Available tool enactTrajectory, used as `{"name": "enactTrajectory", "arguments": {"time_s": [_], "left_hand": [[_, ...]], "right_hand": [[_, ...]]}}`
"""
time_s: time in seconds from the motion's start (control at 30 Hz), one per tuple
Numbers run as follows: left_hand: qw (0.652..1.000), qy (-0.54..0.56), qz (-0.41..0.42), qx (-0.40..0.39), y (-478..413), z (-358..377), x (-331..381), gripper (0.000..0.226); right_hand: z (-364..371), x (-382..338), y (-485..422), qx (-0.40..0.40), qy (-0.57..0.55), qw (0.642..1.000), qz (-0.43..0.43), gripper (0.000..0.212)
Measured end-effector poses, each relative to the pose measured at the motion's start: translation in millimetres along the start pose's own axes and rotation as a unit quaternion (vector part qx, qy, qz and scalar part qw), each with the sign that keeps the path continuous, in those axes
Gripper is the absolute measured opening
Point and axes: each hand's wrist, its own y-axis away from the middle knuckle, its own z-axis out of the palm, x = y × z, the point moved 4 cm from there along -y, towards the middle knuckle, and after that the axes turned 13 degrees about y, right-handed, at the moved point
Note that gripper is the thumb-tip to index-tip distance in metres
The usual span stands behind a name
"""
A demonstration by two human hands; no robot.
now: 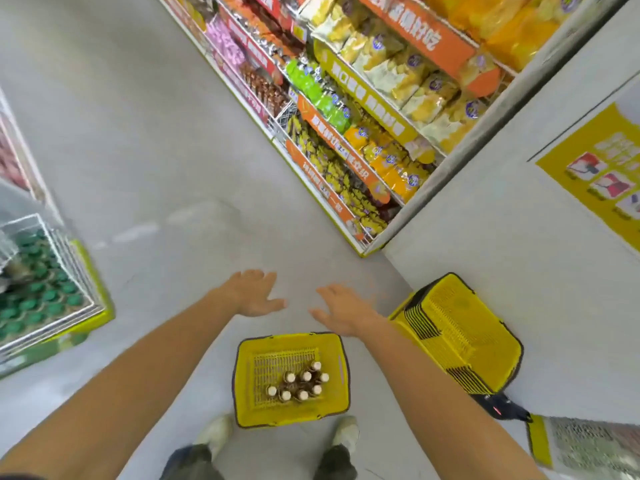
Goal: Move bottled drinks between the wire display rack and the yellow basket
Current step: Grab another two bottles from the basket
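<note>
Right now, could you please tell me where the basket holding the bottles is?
In the head view, the yellow basket sits on the floor at lower centre, just ahead of the person's shoes, left of the stack of yellow baskets.

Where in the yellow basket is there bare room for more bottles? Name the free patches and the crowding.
Free: the far-left bottom of the basket, between its left wall and the bottles; also the shop floor between basket and wire rack. Crowded: the bottles cluster at the basket's right, toward the near wall, and the basket stack stands on the right.
</note>
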Motion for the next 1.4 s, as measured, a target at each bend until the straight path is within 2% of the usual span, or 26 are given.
{"name": "enactTrajectory", "arguments": {"time_s": [0.23, 0.3, 0.33, 0.4, 0.47, 0.57, 0.63, 0.73, 0.83, 1.03, 1.1, 1.23, 1.33, 1.4], "left_hand": [[0.974, 0.141, -0.171, -0.049, 27, 165, -30, 0.102], [0.968, 0.162, -0.181, -0.057, 28, 218, -32, 0.118], [0.965, 0.169, -0.192, -0.063, 27, 242, -33, 0.120], [0.954, 0.200, -0.209, -0.073, 21, 283, -30, 0.105], [0.949, 0.213, -0.215, -0.087, 9, 313, -26, 0.094], [0.947, 0.226, -0.213, -0.080, -32, 360, -36, 0.104], [0.944, 0.239, -0.216, -0.077, -68, 402, -54, 0.101], [0.940, 0.252, -0.217, -0.074, -126, 475, -89, 0.085], [0.938, 0.259, -0.222, -0.064, -180, 537, -128, 0.078], [0.927, 0.305, -0.217, 0.011, -254, 629, -185, 0.073], [0.922, 0.322, -0.207, 0.061, -270, 646, -190, 0.070], [0.903, 0.344, -0.170, 0.195, -290, 653, -200, 0.040], [0.879, 0.385, -0.151, 0.238, -298, 644, -205, 0.035], [0.845, 0.438, -0.160, 0.263, -297, 629, -208, 0.037]], "right_hand": [[117, 14, -46, -0.104, 0.055, 0.985, -0.130, 0.064], [148, 12, -47, -0.122, 0.053, 0.980, -0.150, 0.056], [164, 11, -49, -0.124, 0.047, 0.979, -0.154, 0.052], [196, 10, -55, -0.137, 0.033, 0.977, -0.157, 0.052], [235, 9, -65, -0.152, 0.040, 0.974, -0.165, 0.061], [300, 12, -100, -0.156, 0.065, 0.968, -0.183, 0.075], [350, 16, -135, -0.147, 0.075, 0.968, -0.187, 0.072], [426, 19, -195, -0.132, 0.079, 0.969, -0.195, 0.062], [498, 18, -254, -0.126, 0.090, 0.967, -0.203, 0.063], [594, 7, -323, -0.073, 0.114, 0.964, -0.227, 0.058], [611, 6, -335, -0.048, 0.109, 0.965, -0.235, 0.051], [620, 10, -352, 0.019, 0.073, 0.967, -0.244, 0.040], [611, 10, -360, 0.040, 0.019, 0.966, -0.255, 0.039], [595, 8, -361, 0.050, -0.042, 0.965, -0.255, 0.041]]}}
